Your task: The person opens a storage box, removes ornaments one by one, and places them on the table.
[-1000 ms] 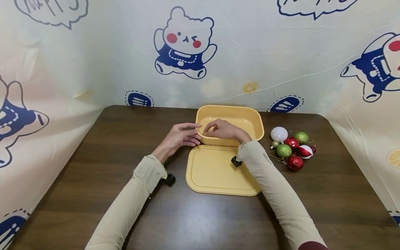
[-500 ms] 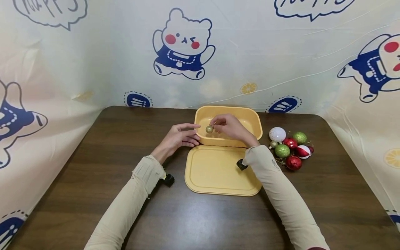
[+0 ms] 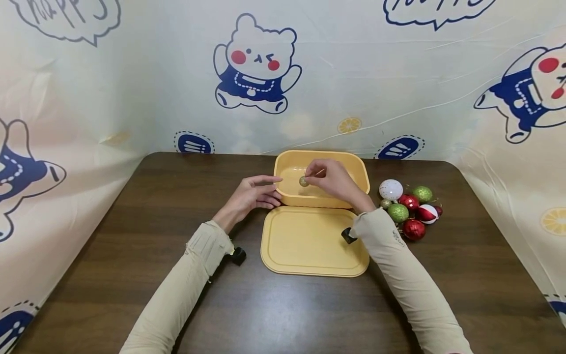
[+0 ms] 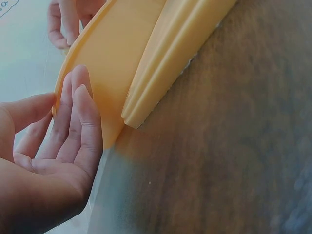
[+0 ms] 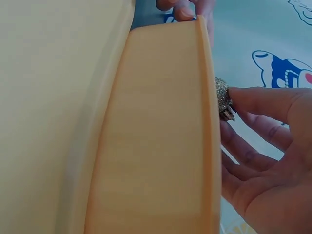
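Observation:
My right hand (image 3: 332, 179) pinches a small gold glitter Christmas bauble (image 3: 303, 181) close to its cap, over the inside of the yellow box (image 3: 325, 201). In the right wrist view the bauble (image 5: 223, 95) shows beyond the box's rim, at the tip of a finger. My left hand (image 3: 256, 192) rests against the box's left end with its fingers nearly straight. In the left wrist view one fingertip of that hand (image 4: 58, 151) meets the rim, and other fingers lie along the outer wall. Part of the box's inside is hidden behind the right hand.
A flat yellow lid (image 3: 315, 241) lies in front of the box. To the right sits a cluster of baubles: a white one (image 3: 391, 190), green glitter ones (image 3: 398, 213), red ones (image 3: 414, 229) and a red-and-white one (image 3: 427, 214). A patterned cloth (image 3: 256, 128) hangs behind the brown table (image 3: 177, 196).
My right hand has shifted rightward inside the box, and the gold bauble, hidden a second ago, now shows at its fingertips. The left hand stays at the box's left end.

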Available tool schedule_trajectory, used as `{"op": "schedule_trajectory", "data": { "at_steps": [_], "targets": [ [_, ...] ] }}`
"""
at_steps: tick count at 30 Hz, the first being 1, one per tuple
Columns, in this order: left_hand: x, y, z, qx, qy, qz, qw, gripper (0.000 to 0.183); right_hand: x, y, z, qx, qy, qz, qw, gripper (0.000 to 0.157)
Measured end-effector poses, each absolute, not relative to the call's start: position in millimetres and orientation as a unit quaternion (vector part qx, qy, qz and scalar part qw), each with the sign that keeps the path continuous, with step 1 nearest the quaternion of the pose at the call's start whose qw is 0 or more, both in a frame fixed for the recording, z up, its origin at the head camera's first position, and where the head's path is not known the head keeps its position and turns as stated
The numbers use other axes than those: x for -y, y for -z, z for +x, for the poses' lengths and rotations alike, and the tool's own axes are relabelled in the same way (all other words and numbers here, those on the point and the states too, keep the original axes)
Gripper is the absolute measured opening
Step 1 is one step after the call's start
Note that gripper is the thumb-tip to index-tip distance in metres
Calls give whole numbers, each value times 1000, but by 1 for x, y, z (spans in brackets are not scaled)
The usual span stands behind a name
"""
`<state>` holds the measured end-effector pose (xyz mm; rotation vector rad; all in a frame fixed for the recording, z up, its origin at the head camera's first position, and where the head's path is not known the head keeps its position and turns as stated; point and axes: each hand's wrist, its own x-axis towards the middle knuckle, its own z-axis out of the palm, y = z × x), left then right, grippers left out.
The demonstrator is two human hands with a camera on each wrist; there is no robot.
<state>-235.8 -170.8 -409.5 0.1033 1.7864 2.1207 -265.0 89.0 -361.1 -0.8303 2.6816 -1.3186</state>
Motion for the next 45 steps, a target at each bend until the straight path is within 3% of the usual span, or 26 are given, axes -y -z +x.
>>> {"op": "schedule_trajectory", "data": {
  "at_steps": [8,32,45],
  "targets": [
    [171,412,-236,-628,-756,40,182,33,-111,355,-250,-864,449,-227,19,17],
    [171,414,-236,-640,-745,40,184,36,-230,346,-191,-912,363,-169,-92,16],
    [172,414,-238,-634,-750,46,183,38,-295,354,-175,-942,284,-138,-116,24]
  ]
}}
